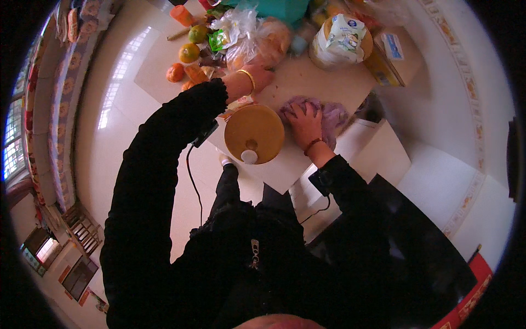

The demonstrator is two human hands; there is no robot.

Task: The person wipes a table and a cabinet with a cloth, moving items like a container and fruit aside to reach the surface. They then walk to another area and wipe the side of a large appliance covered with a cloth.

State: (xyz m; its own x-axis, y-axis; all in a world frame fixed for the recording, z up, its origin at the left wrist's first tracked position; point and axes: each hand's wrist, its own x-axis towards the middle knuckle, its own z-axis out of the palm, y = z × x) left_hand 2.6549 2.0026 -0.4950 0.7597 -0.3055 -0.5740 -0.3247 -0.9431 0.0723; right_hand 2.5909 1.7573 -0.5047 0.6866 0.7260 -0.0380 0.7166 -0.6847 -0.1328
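Observation:
My right hand (306,123) rests on a crumpled purple cloth (332,117), its fingers spread and bent over the fabric on the tabletop (324,80). My left hand (261,77), with a gold-coloured bangle at the wrist, reaches to the near side of a clear plastic bag (269,41) of orange-coloured items; its fingers are blurred, so their grip is unclear. Between my forearms, close to the table's near edge, stands a round container with a tan lid (254,127). A small white round piece (249,156) shows at that lid's near side.
Green-orange citrus fruits (189,53) and an orange fruit (175,72) lie left of the bag. At back right, a soft packet (347,33) sits on a lidded tub (322,51), beside a cardboard box (404,53). A teal item (275,10) is at the far edge.

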